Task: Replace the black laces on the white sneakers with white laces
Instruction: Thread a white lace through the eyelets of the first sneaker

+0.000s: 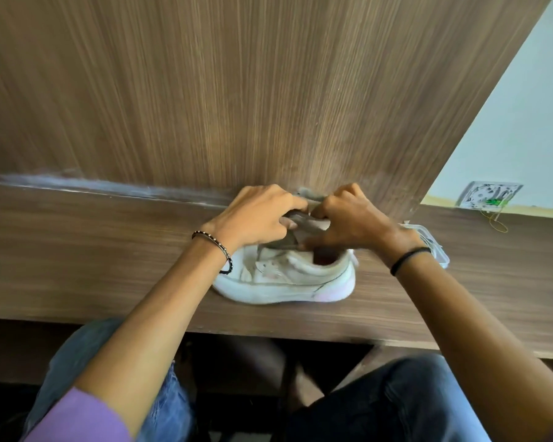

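While a white sneaker (284, 279) is sitting on its sole on a wooden desk (109, 250), directly beneath both wrists, a seated person is handling its top in the head view. The left hand (259, 215) is curling its fingers and thumb around the grey tongue (304, 229), which is standing up between the two hands. The right hand (355, 218) is facing it from the opposite side, knuckles up, fingertips pinching the tongue's upper edge and almost touching the left hand. Motion blur is hiding whether any lace is running between the fingers. Just behind the right wrist, a clear plastic container (436, 247) is lying on the desk.
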`<state>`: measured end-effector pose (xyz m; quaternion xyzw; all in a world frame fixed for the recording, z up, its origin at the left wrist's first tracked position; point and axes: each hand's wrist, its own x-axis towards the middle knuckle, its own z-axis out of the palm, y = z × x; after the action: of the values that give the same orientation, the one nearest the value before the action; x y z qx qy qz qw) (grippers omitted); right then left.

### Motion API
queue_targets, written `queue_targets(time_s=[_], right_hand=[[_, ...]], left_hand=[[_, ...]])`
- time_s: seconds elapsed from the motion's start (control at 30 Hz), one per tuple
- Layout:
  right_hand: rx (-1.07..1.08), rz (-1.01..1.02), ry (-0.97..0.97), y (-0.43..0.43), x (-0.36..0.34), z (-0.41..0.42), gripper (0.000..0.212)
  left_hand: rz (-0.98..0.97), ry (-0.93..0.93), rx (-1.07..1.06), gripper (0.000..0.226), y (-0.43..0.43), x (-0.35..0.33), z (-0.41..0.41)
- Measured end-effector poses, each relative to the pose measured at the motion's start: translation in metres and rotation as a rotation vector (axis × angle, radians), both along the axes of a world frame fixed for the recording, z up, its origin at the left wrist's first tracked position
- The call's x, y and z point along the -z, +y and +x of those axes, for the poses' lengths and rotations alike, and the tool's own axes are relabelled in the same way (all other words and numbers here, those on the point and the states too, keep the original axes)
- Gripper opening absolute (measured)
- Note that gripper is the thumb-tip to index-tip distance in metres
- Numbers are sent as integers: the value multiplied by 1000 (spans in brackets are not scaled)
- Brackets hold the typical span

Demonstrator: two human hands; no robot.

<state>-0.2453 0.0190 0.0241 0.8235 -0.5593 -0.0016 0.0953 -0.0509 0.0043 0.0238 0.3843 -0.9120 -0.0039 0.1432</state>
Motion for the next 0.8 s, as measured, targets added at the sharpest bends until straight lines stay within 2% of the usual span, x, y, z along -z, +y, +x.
queue_targets(time_s=[0.03,0.1,0.17,0.27,0.37,0.47,0.63,0.8], right_hand=[[28,30,-49,8,1,0,58],[114,109,-214,24,7,6,48],[247,108,-364,38,17,16,45],[443,41,-494,53,28,30,48],[539,5,-551,59,33,39,42],[594,-44,-556,63,35,49,39],[641,24,-534,60,30,51,33],[590,56,-563,55,30,42,47]], left_hand=[[-33,10,48,21,1,1,-1],[-111,-4,154,38,4,3,-4],[-217,5,253,51,3,4,-7],[-314,25,286,43,3,8,-9],[-344,17,252,39,1,17,-15],[-279,90,139,27,1,15,-13],[-111,245,-244,16,-4,17,5],[-19,289,-403,18,-7,24,11]])
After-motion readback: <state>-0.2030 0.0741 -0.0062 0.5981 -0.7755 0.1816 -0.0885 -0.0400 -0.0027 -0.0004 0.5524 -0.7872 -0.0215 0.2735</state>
